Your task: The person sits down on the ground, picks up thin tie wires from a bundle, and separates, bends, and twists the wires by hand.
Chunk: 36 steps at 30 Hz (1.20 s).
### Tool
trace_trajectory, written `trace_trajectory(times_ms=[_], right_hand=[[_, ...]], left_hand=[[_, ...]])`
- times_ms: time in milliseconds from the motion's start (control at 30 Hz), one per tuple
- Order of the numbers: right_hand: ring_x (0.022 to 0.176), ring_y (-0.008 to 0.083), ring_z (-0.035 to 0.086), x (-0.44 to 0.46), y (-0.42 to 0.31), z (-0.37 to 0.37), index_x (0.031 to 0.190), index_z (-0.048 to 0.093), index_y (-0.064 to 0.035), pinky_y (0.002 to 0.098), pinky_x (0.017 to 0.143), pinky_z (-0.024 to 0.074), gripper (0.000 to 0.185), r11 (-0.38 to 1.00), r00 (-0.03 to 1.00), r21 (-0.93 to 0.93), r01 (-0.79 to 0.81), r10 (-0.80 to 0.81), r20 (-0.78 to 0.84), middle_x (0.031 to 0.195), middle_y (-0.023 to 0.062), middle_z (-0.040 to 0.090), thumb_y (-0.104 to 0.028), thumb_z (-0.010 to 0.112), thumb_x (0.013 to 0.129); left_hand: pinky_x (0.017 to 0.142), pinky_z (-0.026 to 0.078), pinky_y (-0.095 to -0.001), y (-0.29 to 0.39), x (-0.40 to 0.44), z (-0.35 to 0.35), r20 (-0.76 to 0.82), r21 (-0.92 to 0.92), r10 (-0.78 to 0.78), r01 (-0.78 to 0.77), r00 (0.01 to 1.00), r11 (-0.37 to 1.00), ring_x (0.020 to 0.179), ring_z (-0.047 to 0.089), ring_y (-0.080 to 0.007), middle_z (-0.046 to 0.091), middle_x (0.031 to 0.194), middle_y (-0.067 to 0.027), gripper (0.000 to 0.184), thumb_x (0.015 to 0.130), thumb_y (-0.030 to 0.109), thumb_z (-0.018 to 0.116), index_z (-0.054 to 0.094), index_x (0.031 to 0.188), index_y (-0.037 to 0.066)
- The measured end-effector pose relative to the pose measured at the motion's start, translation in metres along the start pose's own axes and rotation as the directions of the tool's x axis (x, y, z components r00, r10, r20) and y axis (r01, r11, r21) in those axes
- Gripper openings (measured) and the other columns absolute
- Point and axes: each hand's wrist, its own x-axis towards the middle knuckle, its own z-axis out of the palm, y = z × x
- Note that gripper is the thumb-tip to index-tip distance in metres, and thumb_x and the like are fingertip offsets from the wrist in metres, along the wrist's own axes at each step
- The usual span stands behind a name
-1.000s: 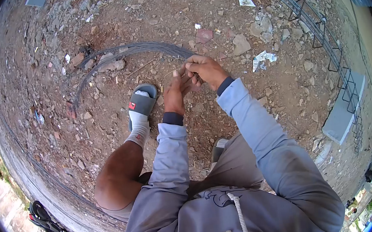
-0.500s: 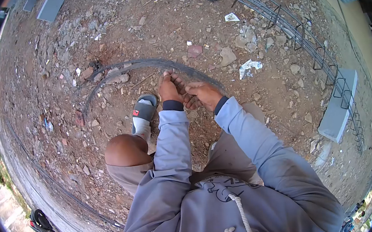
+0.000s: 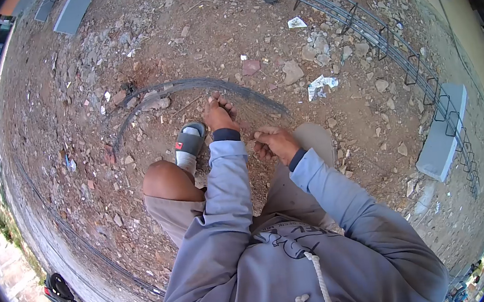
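A bundle of thin dark wire [image 3: 247, 95] lies curved on the ground just beyond my hands. My left hand [image 3: 220, 114], closed with its fingers curled, is close to the near side of that bundle. Lower and to the right, my right hand [image 3: 277, 143] is also closed, thumb and forefinger pinched together. Anything either hand holds is too thin or hidden to make out. The two hands are apart, with bare soil between them.
A long cage of steel bars with stirrups [image 3: 373, 33] curves along the right, by a grey block [image 3: 444, 133]. Another grey block [image 3: 74, 11] lies at upper left. Rubble and paper scraps [image 3: 322, 87] litter the dirt. A slipper [image 3: 191, 140] is on my left foot.
My hands were close together and are now apart. The right hand has moved right and toward me; the left has stayed near the wire. The view has shifted slightly.
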Motion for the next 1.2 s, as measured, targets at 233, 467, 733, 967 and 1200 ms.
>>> trace_trajectory(times_ms=[233,467,733,967,1200], right_hand=[[0.062,0.0177,0.062,0.009,-0.005,0.009,0.104,0.058,0.0012,0.0283,0.053,0.0509,0.022,0.997,0.996,-0.051,-0.059,0.055,-0.076,0.08,0.0098,0.061,-0.014,0.053,0.089],[0.064,0.0186,0.063,0.016,0.002,0.031,0.107,0.058,-0.0005,0.0291,0.055,0.052,0.025,0.979,0.997,-0.191,-0.073,0.066,-0.042,0.082,0.0099,0.063,-0.018,0.052,0.09],[0.073,0.0241,0.066,0.005,-0.013,0.003,0.093,0.063,-0.0028,0.035,0.06,0.0514,0.02,0.627,0.982,-0.772,0.1,-0.187,-0.025,0.08,0.015,0.065,-0.018,0.051,0.086],[0.077,0.0369,0.061,-0.023,-0.032,-0.04,0.08,0.062,-0.0069,0.0485,0.068,0.0469,0.016,0.086,0.782,-0.956,0.279,-0.598,0.175,0.08,0.0188,0.063,-0.019,0.053,0.078],[0.073,0.0352,0.061,-0.052,-0.039,-0.059,0.094,0.065,-0.0118,0.047,0.064,0.0478,0.026,0.003,0.79,-0.981,0.195,-0.593,0.155,0.077,0.016,0.064,-0.012,0.053,0.072]], left_hand=[[0.051,0.05,-0.0251,0.005,-0.021,-0.025,0.033,0.08,0.005,-0.007,0.999,0.997,0.06,0.057,-0.0102,0.059,0.075,0.002,0.017,0.094,0.025,0.046,0.056,0.098,0.012],[0.055,0.053,-0.0266,0.01,-0.026,-0.033,0.046,0.063,0.021,-0.024,0.999,0.998,0.065,0.059,-0.013,0.058,0.08,-0.0014,0.018,0.094,0.025,0.048,0.054,0.099,0.009],[0.064,0.053,-0.0306,-0.003,-0.027,-0.017,-0.006,-0.012,-0.086,0.086,0.996,0.996,0.076,0.06,-0.0174,0.06,0.089,-0.0051,0.019,0.095,0.021,0.042,0.051,0.102,0.006],[0.083,0.049,-0.0387,0.009,-0.032,-0.005,0.048,0.025,-0.203,0.202,0.978,0.979,0.09,0.059,-0.0223,0.058,0.099,-0.0078,0.021,0.093,0.016,0.038,0.048,0.108,0.004],[0.087,0.047,-0.0402,0.048,0.039,-0.034,-0.064,-0.034,-0.074,0.072,0.995,0.997,0.1,0.056,-0.0222,0.054,0.111,-0.0089,0.033,0.094,0.017,0.034,0.041,0.122,0.0]])
